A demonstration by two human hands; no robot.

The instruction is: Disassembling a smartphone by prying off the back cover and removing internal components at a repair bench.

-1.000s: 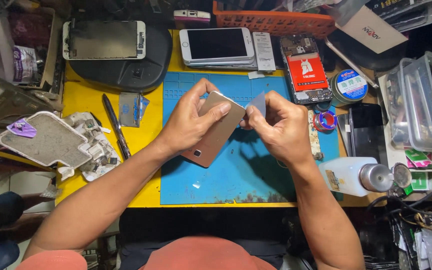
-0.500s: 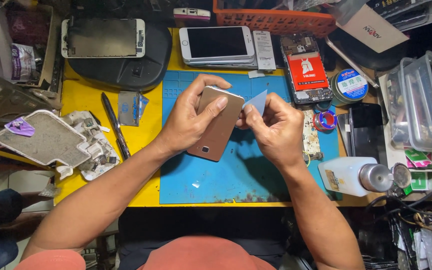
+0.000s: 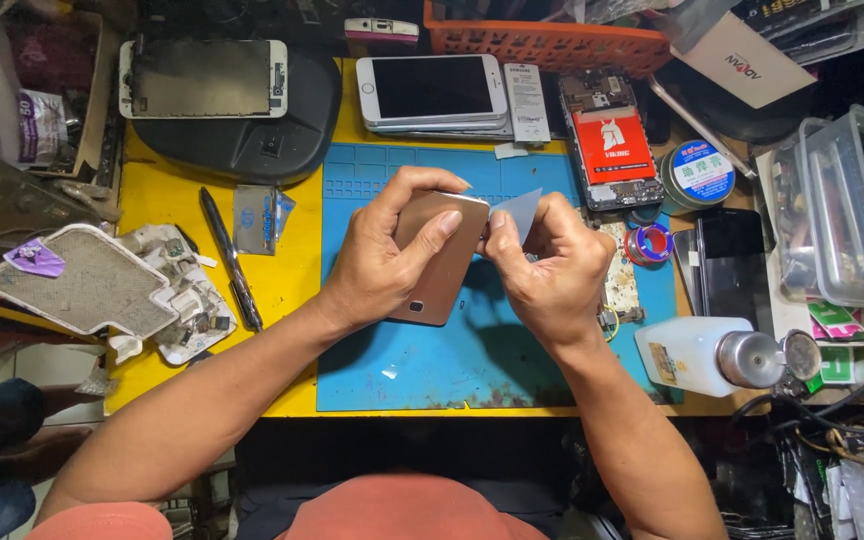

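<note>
Head view is showing a gold phone [image 3: 439, 258] lying back-up in the left hand [image 3: 384, 262], above the blue work mat [image 3: 432, 370]. Its long axis is running from upper right down to lower left, steeply tilted, with the small camera window sitting near the low end, closest to the person. The left hand is wrapping the phone from the left, thumb lying across the back, fingers curling over the top edge. The right hand [image 3: 544, 268] is pinching a thin grey-blue pick [image 3: 518, 212] between thumb and forefinger, pressing it against the phone's upper right edge.

Open mat is lying below and in front of the hands, down to the yellow table edge [image 3: 202, 395]. Crowding the right side are a circuit board [image 3: 616, 282] and a white bottle [image 3: 694, 354]; a white phone [image 3: 434, 90] is sitting beyond the mat's far edge.

The phone's back is looking smooth, matte gold, with rounded corners.
</note>
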